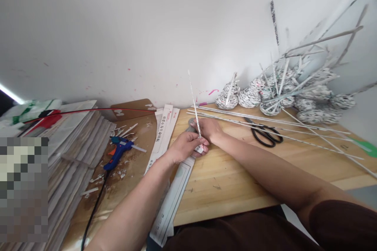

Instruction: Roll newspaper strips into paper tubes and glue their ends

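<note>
Near the middle of the table, my left hand (190, 144) pinches the lower end of a thin rolled paper tube (193, 104), which points up and leans slightly left. Just behind it, my right hand (208, 128) is curled against the tube's far side; its fingertips are partly hidden. A small grey object (191, 124) shows beside the right fingers, its kind unclear. Below my left hand and forearm, a printed paper strip (173, 204) runs toward the table's front edge. More printed paper strips (163, 133) lie to the left of my hands.
At left are a blue glue gun (118, 155) with a black cord, paper scraps and a tall paper stack (79, 157). Black scissors (266, 133) lie at right among long paper tubes (265, 119). Several woven paper shapes (228, 96) stand along the wall, some with tubes sticking out.
</note>
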Motion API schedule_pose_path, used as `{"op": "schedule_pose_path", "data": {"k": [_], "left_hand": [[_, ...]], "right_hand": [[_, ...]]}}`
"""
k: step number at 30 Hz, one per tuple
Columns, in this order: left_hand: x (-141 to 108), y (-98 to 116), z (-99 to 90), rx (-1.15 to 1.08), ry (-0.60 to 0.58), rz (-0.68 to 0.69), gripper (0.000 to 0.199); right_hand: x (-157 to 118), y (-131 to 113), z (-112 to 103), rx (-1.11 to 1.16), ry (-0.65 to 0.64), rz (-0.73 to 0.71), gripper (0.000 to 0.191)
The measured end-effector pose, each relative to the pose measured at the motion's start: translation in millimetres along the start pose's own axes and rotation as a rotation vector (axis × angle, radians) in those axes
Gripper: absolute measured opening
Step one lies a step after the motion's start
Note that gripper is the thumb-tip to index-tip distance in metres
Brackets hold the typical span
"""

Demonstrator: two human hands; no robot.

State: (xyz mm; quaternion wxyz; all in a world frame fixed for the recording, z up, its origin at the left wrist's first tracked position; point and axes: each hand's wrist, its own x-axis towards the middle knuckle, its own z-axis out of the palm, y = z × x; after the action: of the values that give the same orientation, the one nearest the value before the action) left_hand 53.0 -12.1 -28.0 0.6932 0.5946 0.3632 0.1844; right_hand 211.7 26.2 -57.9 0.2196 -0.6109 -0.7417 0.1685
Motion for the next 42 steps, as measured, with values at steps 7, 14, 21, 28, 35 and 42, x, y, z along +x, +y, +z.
{"op": "schedule_pose_path", "data": {"k": [7, 14, 21, 28, 35, 42], "left_hand": [[-2, 2, 0.7, 0.0, 0.025, -0.014, 0.037], [0, 0, -2.1, 0.014, 0.044, -0.023, 0.043], [4, -8, -4.5, 0.064, 0.054, 0.014, 0.041], [3, -6, -2.7, 0.071, 0.081, 0.002, 0.036], [1, -1, -0.7, -0.013, 0.048, -0.027, 0.039], [-1, -1, 1.5, -0.007, -0.025, -0.023, 0.039]], "right_hand": [[-9, 0, -10, 0.558, 0.139, -0.136, 0.042], [-9, 1, -28, 0.998, -0.173, -0.054, 0.047], [-13, -9, -29, 1.136, -0.029, 0.03, 0.028], [-15, -15, -39, 1.037, -0.128, -0.011, 0.031], [-15, -10, -39, 1.087, -0.138, 0.003, 0.03], [-13, -7, -39, 1.196, -0.087, 0.061, 0.03]]}}
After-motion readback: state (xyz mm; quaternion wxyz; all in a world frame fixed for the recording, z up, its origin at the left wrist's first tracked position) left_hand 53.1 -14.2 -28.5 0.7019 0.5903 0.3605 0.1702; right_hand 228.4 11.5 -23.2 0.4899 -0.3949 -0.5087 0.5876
